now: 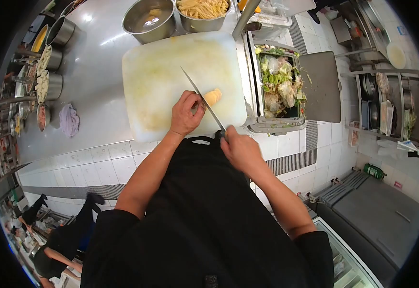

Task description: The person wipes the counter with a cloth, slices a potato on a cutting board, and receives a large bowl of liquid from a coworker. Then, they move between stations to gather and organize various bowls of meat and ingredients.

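Here the left hand presses curled fingers on a yellow vegetable piece — the right hand grips a knife over the white cutting board on the counter.

Steel kitchen counter with a white cutting board and metal bowls.

A stainless steel counter carries a large white cutting board, stained pale yellow, lying flat near the counter's front edge. On the board rests a small pale orange piece of food near its right side. Behind the board stand 2 round metal bowls, touching side by side: the left bowl holds liquid, the right bowl is filled with pale yellow strips. On the counter's left part lies a crumpled lilac cloth, well apart from the board. Along the left edge stands a row of small metal containers holding ingredients.
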`<control>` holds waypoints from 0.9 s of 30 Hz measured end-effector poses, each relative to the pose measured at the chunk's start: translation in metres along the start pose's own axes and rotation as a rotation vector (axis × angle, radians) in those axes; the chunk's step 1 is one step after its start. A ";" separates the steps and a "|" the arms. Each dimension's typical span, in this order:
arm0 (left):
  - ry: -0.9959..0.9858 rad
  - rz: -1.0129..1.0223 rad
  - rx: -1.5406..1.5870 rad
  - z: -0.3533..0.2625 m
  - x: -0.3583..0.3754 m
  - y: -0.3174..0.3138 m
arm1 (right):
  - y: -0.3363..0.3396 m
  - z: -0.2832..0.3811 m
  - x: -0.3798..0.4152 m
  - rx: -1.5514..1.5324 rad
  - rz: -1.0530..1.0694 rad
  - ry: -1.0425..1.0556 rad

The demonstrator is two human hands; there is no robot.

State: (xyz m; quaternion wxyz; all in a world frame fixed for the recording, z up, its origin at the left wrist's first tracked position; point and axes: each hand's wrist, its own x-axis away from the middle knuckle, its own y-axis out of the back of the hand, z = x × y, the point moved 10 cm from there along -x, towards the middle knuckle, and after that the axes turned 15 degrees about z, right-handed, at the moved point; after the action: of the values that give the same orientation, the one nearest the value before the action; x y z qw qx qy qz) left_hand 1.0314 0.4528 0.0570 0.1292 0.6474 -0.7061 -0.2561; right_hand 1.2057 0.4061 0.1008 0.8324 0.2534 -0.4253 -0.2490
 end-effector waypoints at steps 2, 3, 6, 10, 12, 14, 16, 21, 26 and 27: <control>-0.004 -0.009 0.026 -0.001 0.001 0.002 | -0.017 -0.013 -0.042 -0.005 -0.106 -0.010; -0.004 -0.013 0.020 0.000 0.000 0.003 | -0.015 -0.011 -0.051 -0.005 -0.107 -0.002; -0.018 -0.013 0.058 -0.001 -0.001 0.003 | -0.006 -0.008 -0.059 -0.009 -0.152 -0.005; -0.001 -0.007 0.027 0.000 0.003 0.003 | 0.005 0.004 -0.039 -0.004 -0.101 0.021; -0.004 -0.003 0.033 0.000 0.001 0.000 | 0.021 0.012 -0.010 -0.008 -0.080 0.041; -0.003 0.000 -0.007 0.001 0.002 0.000 | 0.023 0.012 0.012 0.005 0.019 -0.020; -0.004 0.001 0.005 0.002 0.003 0.000 | 0.016 0.007 0.015 -0.015 0.029 -0.021; -0.007 0.001 0.013 -0.004 0.002 0.003 | -0.013 -0.009 -0.047 -0.031 -0.094 0.015; -0.003 -0.021 0.032 -0.003 0.003 0.004 | -0.006 -0.004 -0.055 -0.027 -0.090 0.011; -0.002 -0.026 0.030 -0.001 0.002 0.005 | 0.000 -0.001 -0.050 -0.024 -0.090 0.016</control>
State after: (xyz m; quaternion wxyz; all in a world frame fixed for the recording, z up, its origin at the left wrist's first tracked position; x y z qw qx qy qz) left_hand 1.0272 0.4509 0.0600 0.1153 0.6582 -0.7014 -0.2480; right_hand 1.1809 0.4380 0.0715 0.8267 0.2642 -0.4040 -0.2891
